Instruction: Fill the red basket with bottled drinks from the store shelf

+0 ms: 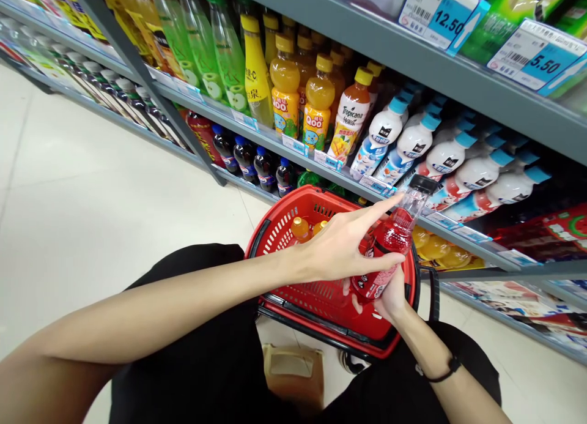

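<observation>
A bottle of red drink (395,231) with a black cap is tilted above a red shopping basket (293,197). My right hand (392,295) is closed round its lower part from below, with fingertips showing on the near left side. My left hand (342,243) reaches over the basket from the left. Its index finger and thumb are stretched apart beside the bottle, the index tip near the neck and the thumb across the body; whether they press on it I cannot tell. Orange-capped bottles (300,229) lie inside the basket, partly hidden by my left hand.
Beyond the basket a grey shelf (257,139) holds orange Qoo bottles (284,84), a Tropicana bottle (351,112) and several white bottles with blue caps (410,136). Dark cola bottles (263,167) stand lower. A tan stool (293,378) is between my legs on the pale floor (68,179).
</observation>
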Demonstrator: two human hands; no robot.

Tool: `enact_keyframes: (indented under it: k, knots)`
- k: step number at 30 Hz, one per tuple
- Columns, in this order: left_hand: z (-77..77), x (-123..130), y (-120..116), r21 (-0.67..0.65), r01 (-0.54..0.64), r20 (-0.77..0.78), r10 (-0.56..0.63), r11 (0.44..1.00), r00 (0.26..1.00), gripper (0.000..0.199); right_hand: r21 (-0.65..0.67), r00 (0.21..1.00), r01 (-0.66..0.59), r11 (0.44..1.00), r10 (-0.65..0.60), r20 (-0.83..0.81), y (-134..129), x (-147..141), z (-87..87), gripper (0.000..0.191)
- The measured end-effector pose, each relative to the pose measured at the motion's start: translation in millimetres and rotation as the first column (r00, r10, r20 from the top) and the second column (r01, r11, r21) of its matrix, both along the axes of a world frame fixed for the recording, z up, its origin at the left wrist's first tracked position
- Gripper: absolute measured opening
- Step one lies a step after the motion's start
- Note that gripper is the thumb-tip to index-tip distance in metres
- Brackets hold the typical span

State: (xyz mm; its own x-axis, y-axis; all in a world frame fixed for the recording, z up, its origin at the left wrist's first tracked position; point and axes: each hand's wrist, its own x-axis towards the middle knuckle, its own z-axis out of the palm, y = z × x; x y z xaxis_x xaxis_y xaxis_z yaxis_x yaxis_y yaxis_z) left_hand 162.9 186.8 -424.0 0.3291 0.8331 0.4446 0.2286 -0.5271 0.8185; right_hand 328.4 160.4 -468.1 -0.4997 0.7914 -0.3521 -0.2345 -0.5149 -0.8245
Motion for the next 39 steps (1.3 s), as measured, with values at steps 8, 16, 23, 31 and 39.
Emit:
enact_keyframes:
  k: [8, 16, 23, 31, 39]
  knots:
    - [0.1, -0.7, 0.2, -0.001, 0.002, -0.007, -0.002, 1.0, 1.0, 0.09, -0.026, 1.0, -0.005, 1.0, 0.005, 0.021, -0.9, -0.1, 0.0, 0.086]
    - [-2.1, -1.4, 0.1, 0.006, 0.014, 0.0, -0.014, 1.0, 1.0, 0.088, -0.061, 0.999, -0.013, 0.998, 0.016, 0.046, -1.6, 0.6, -2.0, 0.09]
    - [-2.9, -1.6, 0.0, 0.023, 0.006, -0.001, -0.006, 1.0, 1.0, 0.09, -0.089, 0.999, -0.004, 0.996, 0.007, 0.033, -1.6, 2.4, -4.1, 0.09]
    - [-3.3, -1.4, -0.1, 0.007, 0.009, -0.004, -0.009, 1.0, 1.0, 0.09, -0.075, 0.999, -0.031, 0.997, 0.034, 0.042, -2.1, 1.1, -5.1, 0.091]
    - [-4.0, -1.8, 0.6, 0.003, 0.008, 0.004, -0.008, 1.0, 1.0, 0.09, -0.062, 0.999, -0.028, 0.998, 0.031, 0.042, -1.7, -0.1, -2.6, 0.093]
